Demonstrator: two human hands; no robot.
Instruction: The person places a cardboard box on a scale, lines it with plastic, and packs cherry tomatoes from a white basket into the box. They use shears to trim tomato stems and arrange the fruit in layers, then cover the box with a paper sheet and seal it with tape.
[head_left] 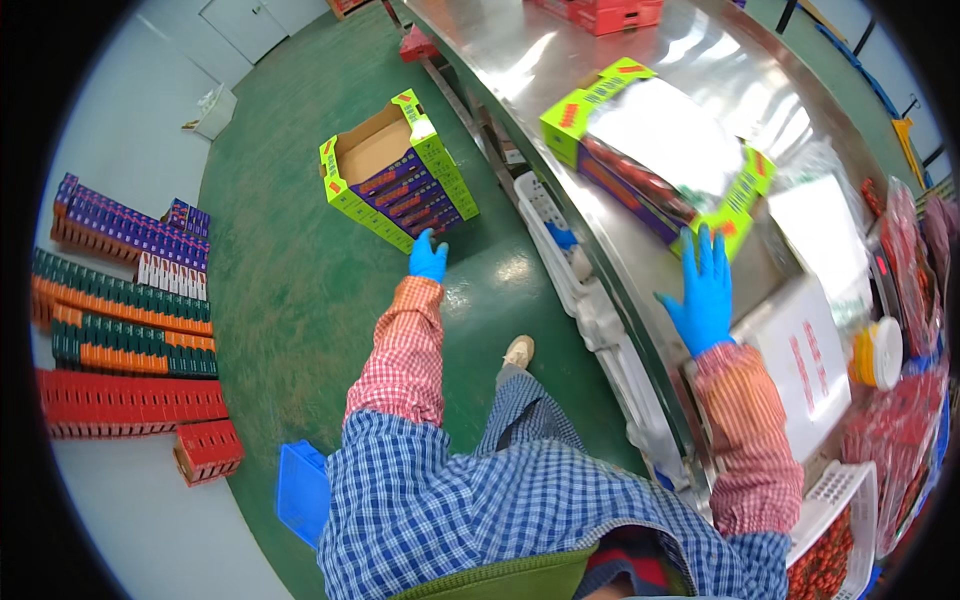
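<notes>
My right hand (pixel 704 298), in a blue glove, is spread open on the steel table. Its fingertips reach the near end of a lime-green and purple carton (pixel 738 222). A white sheet (pixel 660 130) covers most of that carton's top, and red fruit shows along its side. My left hand (pixel 428 258), also gloved in blue, extends down beside a stack of matching cartons (pixel 440 165) on the floor. Its fingers are apart at the stack's near lower corner; whether they touch it I cannot tell. The uppermost carton in the stack shows a bare brown inside.
Beside my right arm lie a white box (pixel 795 360), a tape roll (pixel 878 353) and a white basket (pixel 832 488) of small red fruit. Stacked cartons (pixel 130 400) line the left wall. A blue crate (pixel 303 490) is on the green floor (pixel 280 220).
</notes>
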